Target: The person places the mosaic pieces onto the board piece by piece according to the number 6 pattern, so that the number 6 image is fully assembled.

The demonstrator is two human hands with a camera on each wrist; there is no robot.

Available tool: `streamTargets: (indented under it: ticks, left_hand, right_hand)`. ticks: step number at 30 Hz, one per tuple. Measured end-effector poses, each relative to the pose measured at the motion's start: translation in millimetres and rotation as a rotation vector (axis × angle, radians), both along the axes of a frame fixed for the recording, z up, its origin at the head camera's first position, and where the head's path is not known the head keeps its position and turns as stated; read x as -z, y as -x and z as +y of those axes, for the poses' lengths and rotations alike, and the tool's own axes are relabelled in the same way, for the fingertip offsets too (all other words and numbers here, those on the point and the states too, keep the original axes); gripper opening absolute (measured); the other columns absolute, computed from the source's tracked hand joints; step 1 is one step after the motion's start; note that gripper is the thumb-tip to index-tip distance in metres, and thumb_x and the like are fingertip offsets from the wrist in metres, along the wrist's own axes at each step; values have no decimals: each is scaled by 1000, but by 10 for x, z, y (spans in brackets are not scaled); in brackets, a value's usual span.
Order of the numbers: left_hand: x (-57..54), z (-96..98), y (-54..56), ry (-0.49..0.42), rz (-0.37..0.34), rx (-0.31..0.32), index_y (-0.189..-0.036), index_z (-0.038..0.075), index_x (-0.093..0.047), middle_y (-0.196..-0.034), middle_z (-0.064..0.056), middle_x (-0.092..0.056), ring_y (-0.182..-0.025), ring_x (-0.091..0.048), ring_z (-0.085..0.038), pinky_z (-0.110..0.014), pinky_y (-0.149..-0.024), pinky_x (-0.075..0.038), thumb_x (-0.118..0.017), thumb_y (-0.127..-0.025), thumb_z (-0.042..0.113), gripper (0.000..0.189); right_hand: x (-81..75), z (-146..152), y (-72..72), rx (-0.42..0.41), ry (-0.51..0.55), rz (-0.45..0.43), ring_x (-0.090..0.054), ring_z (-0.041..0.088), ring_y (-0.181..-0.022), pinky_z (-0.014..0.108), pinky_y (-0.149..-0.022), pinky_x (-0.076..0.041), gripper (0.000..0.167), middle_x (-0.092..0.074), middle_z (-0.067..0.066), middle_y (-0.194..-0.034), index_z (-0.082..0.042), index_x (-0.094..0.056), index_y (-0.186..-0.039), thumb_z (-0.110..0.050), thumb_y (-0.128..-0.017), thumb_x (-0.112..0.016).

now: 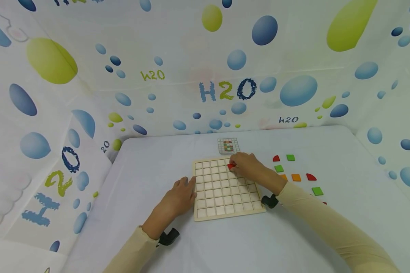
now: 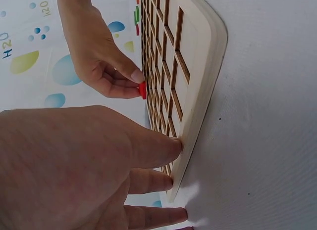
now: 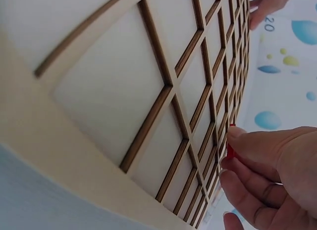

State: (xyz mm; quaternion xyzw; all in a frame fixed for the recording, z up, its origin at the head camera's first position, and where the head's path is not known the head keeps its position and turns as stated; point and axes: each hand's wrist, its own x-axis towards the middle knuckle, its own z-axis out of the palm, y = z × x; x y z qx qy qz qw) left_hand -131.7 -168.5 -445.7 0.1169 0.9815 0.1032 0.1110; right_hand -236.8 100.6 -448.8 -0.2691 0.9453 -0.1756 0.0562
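Note:
A pale wooden board [image 1: 214,218] with a grid of square recesses lies on the table. My right hand [image 1: 247,166] pinches a red tile [image 1: 230,166] between thumb and fingertips, low over the far part of the grid. In the right wrist view the red tile [image 3: 230,150] stands on edge in the pinch, close over the recesses. My left hand [image 1: 181,195] rests at the board's left side, and in the left wrist view its thumb and fingertips touch the frame, one finger reaching down to the cloth.
A small pattern card [image 1: 228,146] with a coloured figure on a grid lies behind the board. To the right, loose tiles are scattered: green squares [image 1: 317,191], orange squares [image 1: 296,177] and red quarter-rounds [image 1: 311,177]. A patterned curtain [image 1: 177,102] surrounds the white-covered table.

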Motion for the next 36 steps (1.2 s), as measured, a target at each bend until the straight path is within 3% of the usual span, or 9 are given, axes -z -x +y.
streamTargets:
  ticks: [8, 19, 27, 36]
  left_hand:
    - [1, -2, 2, -7, -8, -2, -162, 1, -38, -160, -29, -40, -148, -41, -46, -62, -106, -49, -53, -112, 23, 57]
    - [10, 10, -3, 1, -13, -14, -162, 2, -38, -160, -28, -40, -148, -42, -46, -62, -106, -50, -53, -111, 23, 57]
    - [4, -2, -8, -8, -5, -7, -162, 2, -38, -160, -29, -41, -148, -42, -46, -63, -106, -50, -53, -111, 22, 56]
    - [-22, 1, -16, -9, -1, -4, -161, 1, -39, -159, -30, -41, -147, -43, -47, -63, -106, -50, -53, -111, 22, 56]
  right_hand:
    - [-15, -33, 14, 9, -29, -51, -66, 27, -108, 59, -95, -49, 21, -71, 9, -112, -6, -71, -115, -21, -101, -74]
    - [-19, -57, 30, -6, -42, -49, -64, 26, -102, 56, -91, -50, 20, -68, 7, -107, -7, -71, -112, -23, -101, -74]
    - [38, -74, 45, -4, -44, 1, -63, 24, -95, 53, -87, -50, 22, -67, 7, -102, -6, -72, -111, -24, -99, -77]
    - [58, -55, 29, -13, -40, 27, -64, 24, -97, 54, -87, -50, 21, -68, 6, -102, -8, -73, -109, -25, -98, -78]
